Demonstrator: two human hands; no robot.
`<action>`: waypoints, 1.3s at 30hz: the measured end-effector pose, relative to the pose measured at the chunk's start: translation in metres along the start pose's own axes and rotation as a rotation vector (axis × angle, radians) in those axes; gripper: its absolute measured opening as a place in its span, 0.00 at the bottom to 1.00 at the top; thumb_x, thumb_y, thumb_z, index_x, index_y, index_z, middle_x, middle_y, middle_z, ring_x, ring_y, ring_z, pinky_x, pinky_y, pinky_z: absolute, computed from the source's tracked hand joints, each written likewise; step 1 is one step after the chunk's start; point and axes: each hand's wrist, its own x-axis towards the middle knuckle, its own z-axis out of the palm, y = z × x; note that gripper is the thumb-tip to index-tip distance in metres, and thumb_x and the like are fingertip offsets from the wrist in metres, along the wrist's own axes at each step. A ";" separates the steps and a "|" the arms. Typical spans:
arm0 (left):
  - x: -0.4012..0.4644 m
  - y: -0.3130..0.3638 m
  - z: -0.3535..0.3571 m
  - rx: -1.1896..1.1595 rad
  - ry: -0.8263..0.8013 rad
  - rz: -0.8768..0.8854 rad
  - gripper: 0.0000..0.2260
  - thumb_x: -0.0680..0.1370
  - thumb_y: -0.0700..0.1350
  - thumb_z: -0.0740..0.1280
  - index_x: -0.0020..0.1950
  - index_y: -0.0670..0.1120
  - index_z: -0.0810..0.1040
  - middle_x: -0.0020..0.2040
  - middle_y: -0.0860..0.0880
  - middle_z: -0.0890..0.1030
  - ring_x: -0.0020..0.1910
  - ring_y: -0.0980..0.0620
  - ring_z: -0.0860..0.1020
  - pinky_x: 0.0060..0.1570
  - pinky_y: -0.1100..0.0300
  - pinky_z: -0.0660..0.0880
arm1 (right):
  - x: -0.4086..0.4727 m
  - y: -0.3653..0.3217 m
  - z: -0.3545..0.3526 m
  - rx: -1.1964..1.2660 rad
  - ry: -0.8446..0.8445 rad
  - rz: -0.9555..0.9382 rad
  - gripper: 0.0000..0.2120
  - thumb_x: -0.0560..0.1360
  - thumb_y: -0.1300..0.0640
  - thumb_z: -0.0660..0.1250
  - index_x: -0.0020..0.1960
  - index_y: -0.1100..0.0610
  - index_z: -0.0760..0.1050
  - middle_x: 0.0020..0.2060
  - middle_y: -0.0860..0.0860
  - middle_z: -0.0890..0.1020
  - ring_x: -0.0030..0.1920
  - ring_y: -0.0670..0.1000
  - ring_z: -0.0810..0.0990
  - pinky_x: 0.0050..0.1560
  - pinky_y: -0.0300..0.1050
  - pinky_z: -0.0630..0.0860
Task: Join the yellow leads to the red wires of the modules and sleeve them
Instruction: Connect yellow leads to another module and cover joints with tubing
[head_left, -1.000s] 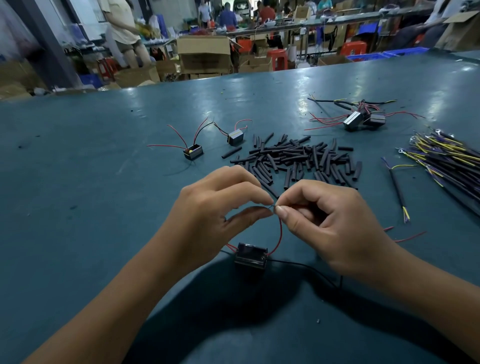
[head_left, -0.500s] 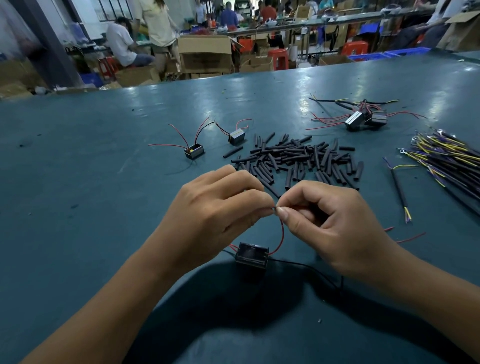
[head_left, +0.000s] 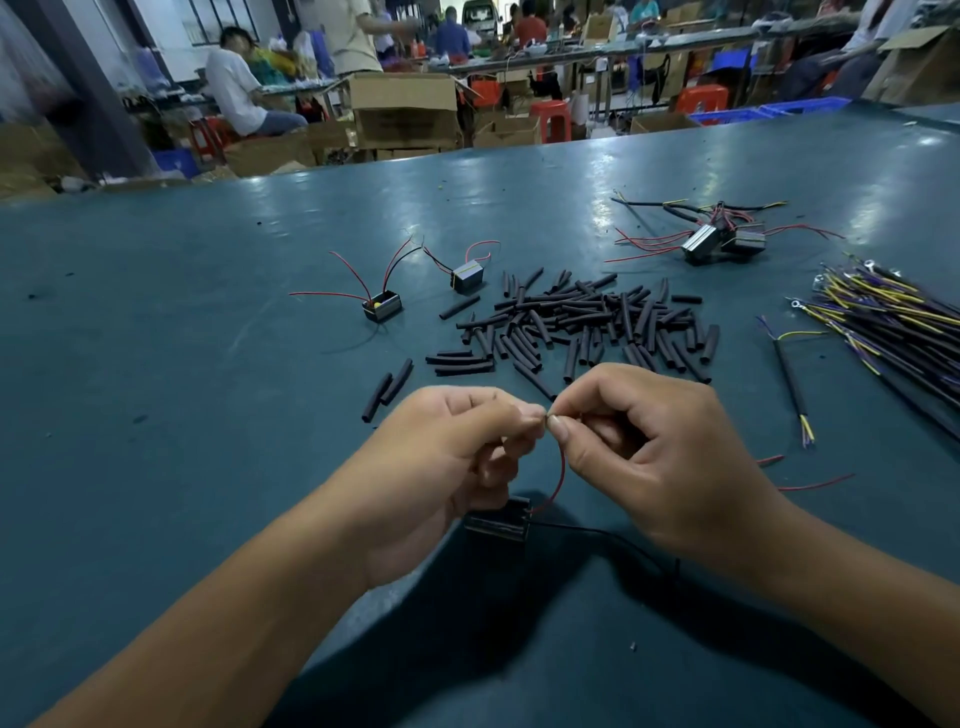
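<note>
Both hands meet over the near middle of the table (head_left: 156, 415), fingertips almost touching. The left hand (head_left: 447, 457) pinches a wire end between thumb and forefinger, its other fingers curled under; the right hand (head_left: 660, 457) pinches the tip of the red wire (head_left: 560, 478) the same way, other fingers curled. What the left hand's pinch holds is too small to tell. The red wire curves down from the pinch to the module (head_left: 498, 522), which sits just below the hands, partly hidden by the left palm; a black wire (head_left: 597, 535) trails from it to the right, under the right wrist. To the left the tabletop lies bare out to its far edge. Beyond the hands lies the heap of sleeves (head_left: 587, 322), lying every which way, two more modules (head_left: 382, 306) to its left with wires sticking up. Finished modules (head_left: 722, 244) sit far right; the lead bundle (head_left: 893, 322) runs along the right edge, long axis slanting toward the near right.
</note>
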 end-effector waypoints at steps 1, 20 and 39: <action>0.000 -0.001 -0.003 0.147 0.030 0.101 0.06 0.75 0.47 0.70 0.40 0.45 0.79 0.32 0.48 0.72 0.29 0.55 0.68 0.29 0.63 0.65 | 0.000 0.001 -0.001 0.024 -0.002 0.025 0.04 0.75 0.59 0.69 0.41 0.55 0.78 0.28 0.41 0.69 0.30 0.43 0.68 0.34 0.29 0.63; 0.004 0.006 -0.024 1.222 0.136 1.088 0.07 0.81 0.42 0.69 0.47 0.40 0.84 0.46 0.48 0.81 0.42 0.48 0.76 0.42 0.53 0.74 | 0.000 0.006 0.000 0.332 -0.138 0.142 0.04 0.76 0.54 0.68 0.43 0.52 0.78 0.27 0.43 0.66 0.28 0.42 0.63 0.30 0.32 0.63; -0.006 0.010 -0.025 0.287 -0.170 -0.068 0.05 0.72 0.45 0.71 0.35 0.47 0.81 0.31 0.47 0.73 0.34 0.52 0.67 0.38 0.55 0.63 | 0.001 -0.002 -0.003 -0.241 -0.187 -0.276 0.04 0.77 0.59 0.67 0.45 0.59 0.79 0.37 0.42 0.68 0.36 0.40 0.63 0.40 0.28 0.62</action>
